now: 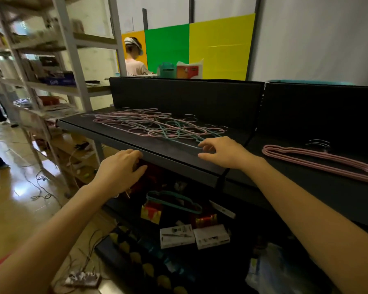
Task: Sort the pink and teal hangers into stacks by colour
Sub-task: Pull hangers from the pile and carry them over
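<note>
So there's a tangled pile of thin pink and teal wire hangers (155, 125) lying on the black shelf-top bench (179, 149), toward its back panel. The right hand (223, 152) is at the near right edge of that pile, grip loosely spread with the fingertips (202, 145) touching a teal hanger (185, 143) that sticks out of the pile, not really pinched around it yet. The left hand (119, 172) is off the pile, fingers curled over the bench's front lip, holding nothing. Right of the pile, well apart on the next bench section, there's a neat stack of pink hangers (319, 161). Below the bench front, on the lower shelf, a small stack of teal hangers (174, 201) sits on some red boxes.
</note>
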